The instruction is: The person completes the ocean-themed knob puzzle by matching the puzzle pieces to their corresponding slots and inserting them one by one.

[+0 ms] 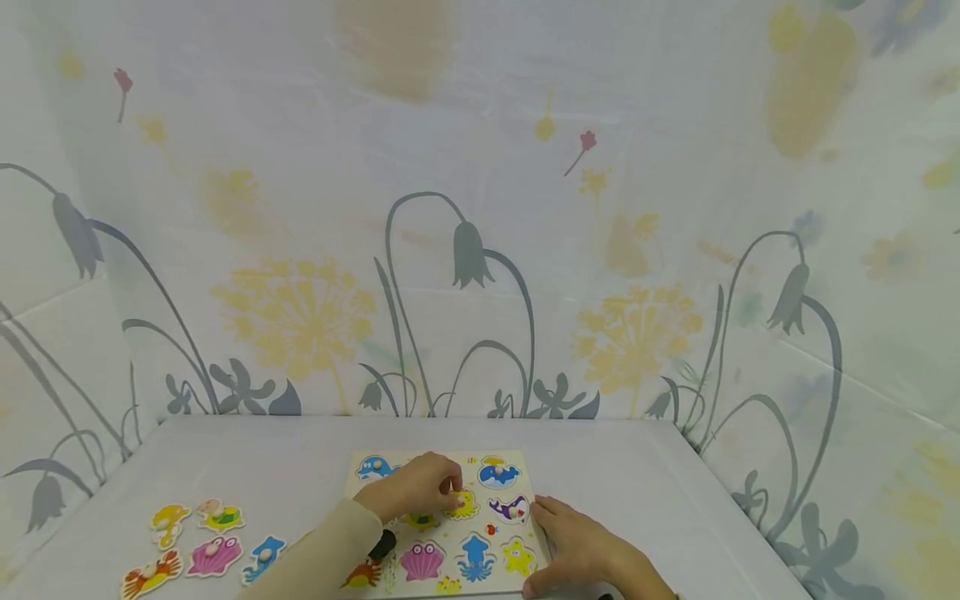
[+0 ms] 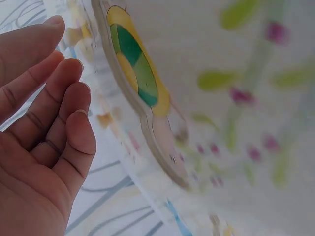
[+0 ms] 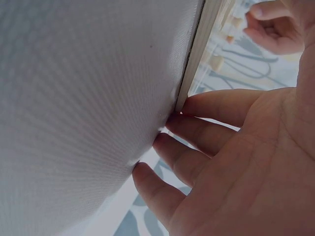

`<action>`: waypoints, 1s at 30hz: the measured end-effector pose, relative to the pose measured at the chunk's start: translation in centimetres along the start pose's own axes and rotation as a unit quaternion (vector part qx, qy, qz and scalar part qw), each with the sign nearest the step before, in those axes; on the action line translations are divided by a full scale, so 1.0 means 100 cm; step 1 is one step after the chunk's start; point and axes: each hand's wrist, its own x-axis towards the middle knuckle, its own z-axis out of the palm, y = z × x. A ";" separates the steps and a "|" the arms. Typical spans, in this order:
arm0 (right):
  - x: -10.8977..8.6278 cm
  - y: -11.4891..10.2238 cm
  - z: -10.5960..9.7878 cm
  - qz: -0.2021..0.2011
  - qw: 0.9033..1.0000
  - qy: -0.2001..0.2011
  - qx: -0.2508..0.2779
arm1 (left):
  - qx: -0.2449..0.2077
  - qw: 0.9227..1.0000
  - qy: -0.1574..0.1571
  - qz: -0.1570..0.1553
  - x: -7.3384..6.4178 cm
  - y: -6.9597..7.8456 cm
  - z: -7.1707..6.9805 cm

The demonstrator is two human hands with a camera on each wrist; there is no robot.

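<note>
A peg puzzle board [image 1: 450, 583] with sea-animal pictures lies on the table. Over its middle is my left hand [image 1: 416, 487], fingertips beside the yellow octopus [image 1: 467, 505]. In the left wrist view its thumb and fingers are bent, with a gap between thumb and forefinger and no piece in them. My right hand [image 1: 573, 542] rests along the board's right edge, thumb at the near corner. In the right wrist view its straight fingers touch the table and the board's side [image 3: 194, 59]. Knobbed whale [image 1: 498, 472], orca [image 1: 510, 509] and dolphin [image 1: 375, 467] pieces sit on the board.
Loose knobbed pieces lie left of the board: a seahorse [image 1: 169, 521], a turtle [image 1: 221, 517], a pink shell [image 1: 213, 557], a crab [image 1: 152, 575] and a blue squid [image 1: 262, 557]. My left sleeve [image 1: 330, 542] crosses the board's near left part. A flower-patterned curtain [image 1: 480, 333] stands behind.
</note>
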 end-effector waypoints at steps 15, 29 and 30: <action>0.001 0.001 0.001 0.005 1.000 0.001 0.006 | 0.007 0.998 0.012 0.063 -0.053 -0.024 -0.025; 0.000 0.000 0.002 0.001 1.000 0.001 0.003 | 0.015 0.999 0.026 0.040 -0.104 -0.052 -0.037; 0.000 0.000 0.002 0.000 1.000 0.002 0.002 | 0.011 0.999 0.026 0.037 -0.108 -0.054 -0.037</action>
